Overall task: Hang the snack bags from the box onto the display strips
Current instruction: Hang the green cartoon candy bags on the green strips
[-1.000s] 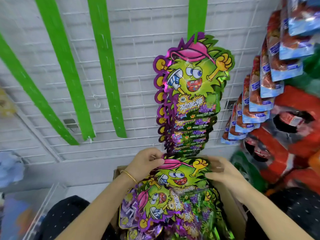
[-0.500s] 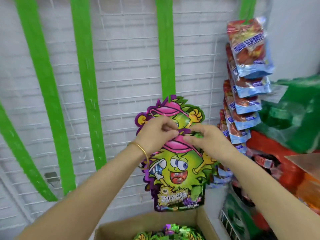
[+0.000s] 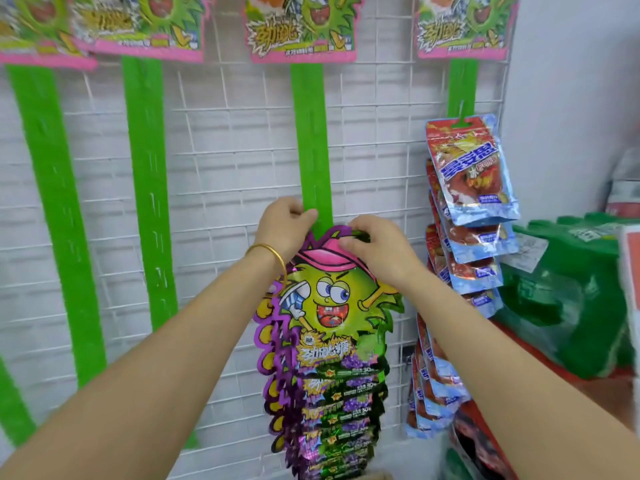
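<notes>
The white wire grid [image 3: 225,150] is the biggest thing here, hard and made of thin wires. The middle strip [image 3: 310,133] hangs flat on it, a long smooth green plastic band that runs straight up and down. Low on the middle strip, a stack of hung bags [image 3: 332,427] overlaps like fish scales, shiny and crinkly with spiky purple edges. To the right of the middle strip hang glossy red and blue bags [image 3: 474,174]. To its left are two more green strips [image 3: 149,188] with no bags on them. The snack bag [image 3: 332,306] lies in front of the middle strip, on top of the stack. Its long side points up and down like the strip, and its top, a pink cap, touches the strip just under the hands. It is shaped like a spiky green fruit with a funny face. The left hand [image 3: 284,226] is nearer the middle strip, with curled fingers and the thumb pinching the strip just above the bag. The right hand [image 3: 377,247] pinches the bag's top edge, just right of the strip. I think the bag's top must next slip onto a hook on the middle strip, but fingers hide the hook and hole. A thin gold bangle [image 3: 268,251] circles the left wrist, left of the strip.
</notes>
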`<state>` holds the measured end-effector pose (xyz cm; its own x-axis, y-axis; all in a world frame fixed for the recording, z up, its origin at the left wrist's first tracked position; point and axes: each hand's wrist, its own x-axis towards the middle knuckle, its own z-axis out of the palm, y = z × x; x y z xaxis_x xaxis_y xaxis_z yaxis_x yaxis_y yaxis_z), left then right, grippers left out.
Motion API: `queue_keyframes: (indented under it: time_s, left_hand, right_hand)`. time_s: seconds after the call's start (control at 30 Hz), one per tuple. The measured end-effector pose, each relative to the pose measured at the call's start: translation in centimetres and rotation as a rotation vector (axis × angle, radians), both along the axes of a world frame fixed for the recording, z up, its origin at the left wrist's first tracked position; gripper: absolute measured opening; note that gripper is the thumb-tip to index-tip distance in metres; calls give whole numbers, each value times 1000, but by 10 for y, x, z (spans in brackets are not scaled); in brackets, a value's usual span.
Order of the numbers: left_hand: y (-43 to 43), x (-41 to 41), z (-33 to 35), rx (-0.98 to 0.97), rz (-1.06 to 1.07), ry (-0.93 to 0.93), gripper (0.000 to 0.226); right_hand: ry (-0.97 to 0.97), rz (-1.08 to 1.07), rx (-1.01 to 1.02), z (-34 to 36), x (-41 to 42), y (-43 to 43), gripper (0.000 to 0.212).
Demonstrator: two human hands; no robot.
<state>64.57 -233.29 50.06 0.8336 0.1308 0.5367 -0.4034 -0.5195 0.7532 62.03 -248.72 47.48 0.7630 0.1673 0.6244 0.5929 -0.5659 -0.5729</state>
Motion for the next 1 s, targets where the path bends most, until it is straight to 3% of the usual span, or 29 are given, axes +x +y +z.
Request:
queue_keyframes:
  time_s: [0.13, 0.4, 0.6, 0.8, 1.0]
  left_hand:
    - [7, -6, 6, 11, -62, 67, 28]
    - [17, -3, 21, 98, -127, 181, 25]
    - [20, 6, 27, 107, -138, 321, 56]
    - [18, 6, 31, 108, -159, 344, 50]
    - [15, 2, 31, 110, -103, 376, 49]
  right_hand:
    - [12, -24, -14, 5, 8, 0, 9]
    - [-77, -63, -41, 26, 22, 12, 14]
    - [-132, -102, -78, 30, 32, 17, 18]
    - [-217, -131, -107, 25, 32, 19, 18]
    - [-134, -67, -122, 19, 30, 20, 21]
